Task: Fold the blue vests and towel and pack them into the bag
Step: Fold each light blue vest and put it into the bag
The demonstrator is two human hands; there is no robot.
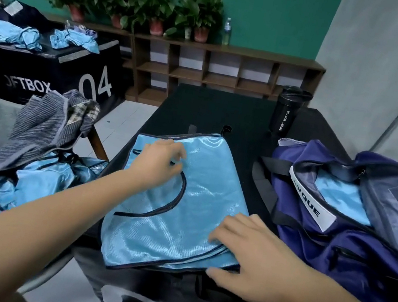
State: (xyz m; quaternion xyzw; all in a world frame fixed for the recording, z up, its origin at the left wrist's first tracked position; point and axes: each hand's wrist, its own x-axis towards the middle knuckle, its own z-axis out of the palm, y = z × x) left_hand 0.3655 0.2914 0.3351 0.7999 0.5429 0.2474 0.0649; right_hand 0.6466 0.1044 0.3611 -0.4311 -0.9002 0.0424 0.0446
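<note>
Head view: blue vest (203, 178) lies flat, long axis running away

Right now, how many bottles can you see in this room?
2: a clear water bottle on the wooden shelf beside the plants, and a black sport bottle on the black table behind the purple bag. More may be hidden inside the bag.

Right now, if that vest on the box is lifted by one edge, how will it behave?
Likely floppy: the vest lies thin and flat, and the pile beside it is crumpled. Probably slippery, given its sheen; folds may slide open. Likely light: the cloth looks thin.
</note>
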